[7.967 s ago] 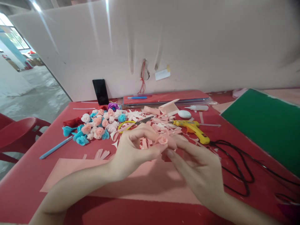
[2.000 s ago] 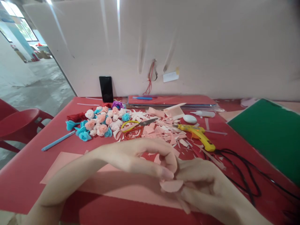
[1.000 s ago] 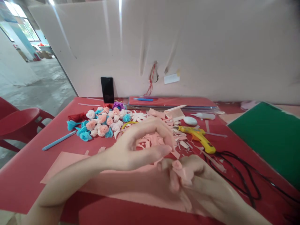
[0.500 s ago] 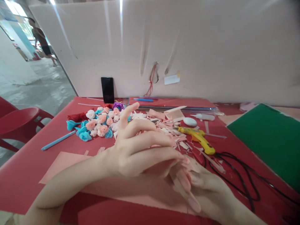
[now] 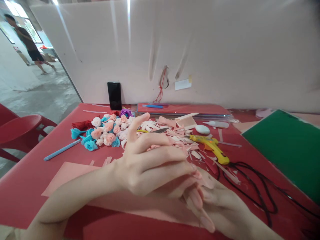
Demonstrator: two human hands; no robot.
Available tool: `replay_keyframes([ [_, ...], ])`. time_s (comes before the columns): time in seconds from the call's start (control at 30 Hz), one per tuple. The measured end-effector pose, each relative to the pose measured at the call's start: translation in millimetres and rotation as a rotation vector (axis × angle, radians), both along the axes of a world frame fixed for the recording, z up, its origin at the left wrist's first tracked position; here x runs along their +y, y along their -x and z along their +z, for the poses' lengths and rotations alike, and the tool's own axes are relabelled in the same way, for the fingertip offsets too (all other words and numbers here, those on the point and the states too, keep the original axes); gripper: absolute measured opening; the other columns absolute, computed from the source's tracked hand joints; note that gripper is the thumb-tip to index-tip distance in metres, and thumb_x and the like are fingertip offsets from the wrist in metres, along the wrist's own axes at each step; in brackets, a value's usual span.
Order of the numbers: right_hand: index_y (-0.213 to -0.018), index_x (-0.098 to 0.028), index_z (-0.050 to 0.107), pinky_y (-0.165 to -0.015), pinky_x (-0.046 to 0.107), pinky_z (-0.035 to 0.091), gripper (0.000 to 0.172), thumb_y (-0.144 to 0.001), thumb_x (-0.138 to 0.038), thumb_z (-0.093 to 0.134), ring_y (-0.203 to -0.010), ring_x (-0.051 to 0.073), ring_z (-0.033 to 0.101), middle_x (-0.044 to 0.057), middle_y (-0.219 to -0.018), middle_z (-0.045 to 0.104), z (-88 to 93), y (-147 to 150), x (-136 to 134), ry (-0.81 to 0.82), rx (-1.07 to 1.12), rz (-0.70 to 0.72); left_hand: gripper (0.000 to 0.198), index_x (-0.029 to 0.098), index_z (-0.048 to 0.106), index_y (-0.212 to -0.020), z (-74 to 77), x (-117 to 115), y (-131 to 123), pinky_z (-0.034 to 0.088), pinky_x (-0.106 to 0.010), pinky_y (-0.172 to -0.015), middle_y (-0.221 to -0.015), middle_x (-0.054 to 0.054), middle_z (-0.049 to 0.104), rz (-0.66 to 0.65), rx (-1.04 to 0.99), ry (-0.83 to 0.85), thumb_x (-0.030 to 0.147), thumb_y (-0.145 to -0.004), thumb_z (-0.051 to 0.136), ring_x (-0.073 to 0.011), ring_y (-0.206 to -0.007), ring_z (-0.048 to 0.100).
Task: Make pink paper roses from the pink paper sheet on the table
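My left hand (image 5: 155, 160) reaches across from the left, its index finger raised and its other fingers bent over my right hand. My right hand (image 5: 222, 203) comes from the lower right, its fingers closed on a piece of pink paper (image 5: 206, 180). The fingertips of both hands meet at this piece, and my left palm hides part of it. Below the hands a large pink paper sheet (image 5: 140, 205) lies on the red table. Behind them are paper scraps (image 5: 180, 136) and a cluster of pink, white and blue paper flowers (image 5: 107, 130).
A yellow glue gun (image 5: 212, 146) with a black cord lies right of the scraps, near a white oval object (image 5: 202, 129). A green board (image 5: 285, 150) is at the right. A phone (image 5: 114, 96) leans on the partition. A person (image 5: 30, 43) walks in the far left background.
My left hand has shifted slightly right and down, uncovering scissors blades among the scraps. The background person has moved left.
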State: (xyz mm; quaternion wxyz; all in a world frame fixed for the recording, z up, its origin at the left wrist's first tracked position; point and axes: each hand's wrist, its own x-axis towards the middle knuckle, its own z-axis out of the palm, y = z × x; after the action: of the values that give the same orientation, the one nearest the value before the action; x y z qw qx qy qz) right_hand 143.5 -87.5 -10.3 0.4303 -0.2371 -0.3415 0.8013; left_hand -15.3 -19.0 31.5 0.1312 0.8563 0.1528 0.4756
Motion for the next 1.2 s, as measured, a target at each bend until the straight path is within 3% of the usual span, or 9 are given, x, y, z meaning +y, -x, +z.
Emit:
replay_keyframes([
  [0.13, -0.061, -0.021, 0.07, -0.045, 0.017, 0.033, 0.018, -0.071, -0.036, 0.07, -0.032, 0.003, 0.039, -0.005, -0.041, 0.051, -6.3, -1.8, 1.6, -0.024, 0.025, 0.027, 0.003, 0.024, 0.062, -0.074, -3.3, -2.1, -0.9, 0.037, -0.041, -0.105, -0.068, 0.007, 0.068, 0.136, -0.112, -0.455, 0.026, -0.076, 0.062, -0.0103, -0.069, 0.054],
  [0.23, -0.07, -0.026, 0.073, -0.045, 0.016, 0.037, 0.01, -0.074, -0.033, 0.068, -0.032, 0.003, 0.038, -0.006, -0.045, 0.05, -12.3, -1.9, 1.7, -0.082, 0.069, 0.015, 0.008, 0.026, 0.06, -0.07, -6.7, -1.4, -2.6, 0.038, -0.041, -0.104, -0.068, 0.008, 0.065, 0.174, -0.139, -0.46, 0.027, -0.078, 0.059, -0.0098, -0.068, 0.053],
  [0.37, -0.074, -0.028, 0.074, -0.06, 0.018, 0.045, 0.008, -0.077, -0.031, 0.067, -0.038, 0.003, 0.044, -0.006, -0.05, 0.052, -10.5, 0.4, 0.8, -0.168, 0.042, -0.047, 0.006, 0.025, 0.06, -0.071, -8.4, 1.0, -2.6, 0.039, -0.039, -0.101, -0.068, 0.007, 0.065, 0.149, -0.151, -0.476, 0.027, -0.076, 0.062, -0.0112, -0.072, 0.055],
  [0.5, -0.07, -0.029, 0.073, -0.051, 0.015, 0.041, 0.007, -0.075, -0.031, 0.069, -0.044, 0.005, 0.049, -0.004, -0.054, 0.059, 1.3, 3.6, -0.7, -0.195, -0.056, -0.146, 0.007, 0.022, 0.062, -0.071, -8.0, 3.1, -0.7, 0.038, -0.036, -0.101, -0.066, 0.007, 0.066, 0.181, -0.126, -0.551, 0.025, -0.077, 0.061, -0.0108, -0.072, 0.053],
  [0.63, -0.065, -0.032, 0.073, -0.054, 0.015, 0.043, 0.011, -0.075, -0.035, 0.068, -0.047, 0.006, 0.05, -0.005, -0.051, 0.058, 7.1, 4.8, -1.8, -0.261, -0.2, -0.261, 0.005, 0.022, 0.063, -0.07, -8.5, 4.6, -0.1, 0.044, -0.033, -0.092, -0.063, 0.006, 0.065, 0.189, -0.138, -0.602, 0.024, -0.074, 0.063, -0.0117, -0.071, 0.056],
  [0.8, -0.068, -0.038, 0.071, -0.051, 0.014, 0.041, 0.013, -0.079, -0.038, 0.064, -0.044, 0.007, 0.046, -0.007, -0.049, 0.057, 6.2, 3.3, -2.0, -0.446, -0.34, -0.364, 0.006, 0.021, 0.065, -0.068, -6.4, 4.6, -0.5, 0.045, -0.032, -0.091, -0.062, 0.006, 0.065, 0.185, -0.133, -0.62, 0.021, -0.072, 0.061, -0.0117, -0.068, 0.056],
  [0.93, -0.053, -0.024, 0.062, -0.046, 0.014, 0.04, 0.039, -0.085, -0.043, 0.053, -0.042, 0.007, 0.045, -0.006, -0.045, 0.054, 11.4, 2.6, -2.5, -0.653, -0.622, -0.467, 0.007, 0.024, 0.064, -0.066, -7.2, 3.3, -2.3, 0.044, -0.035, -0.092, -0.059, 0.006, 0.065, 0.215, -0.174, -0.626, 0.025, -0.073, 0.061, -0.0122, -0.065, 0.055],
  [1.1, -0.053, -0.02, 0.052, -0.049, 0.013, 0.046, 0.033, -0.086, -0.02, 0.05, -0.047, 0.008, 0.054, -0.006, -0.048, 0.055, 22.1, 3.3, -2.4, -0.943, -0.91, -0.64, 0.006, 0.023, 0.063, -0.064, -10.3, 1.0, -5.4, 0.037, -0.04, -0.101, -0.06, 0.006, 0.064, 0.256, -0.199, -0.575, 0.024, -0.07, 0.064, -0.013, -0.066, 0.054],
  [1.2, -0.055, -0.02, 0.047, -0.045, 0.016, 0.044, 0.029, -0.083, -0.011, 0.048, -0.042, 0.009, 0.048, -0.006, -0.045, 0.049, 26.1, 4.3, -2.2, -1.086, -1.003, -0.76, 0.01, 0.022, 0.063, -0.063, -10.2, -0.2, -7.2, 0.031, -0.041, -0.106, -0.059, 0.007, 0.064, 0.257, -0.21, -0.585, 0.028, -0.07, 0.064, -0.0126, -0.068, 0.053],
])
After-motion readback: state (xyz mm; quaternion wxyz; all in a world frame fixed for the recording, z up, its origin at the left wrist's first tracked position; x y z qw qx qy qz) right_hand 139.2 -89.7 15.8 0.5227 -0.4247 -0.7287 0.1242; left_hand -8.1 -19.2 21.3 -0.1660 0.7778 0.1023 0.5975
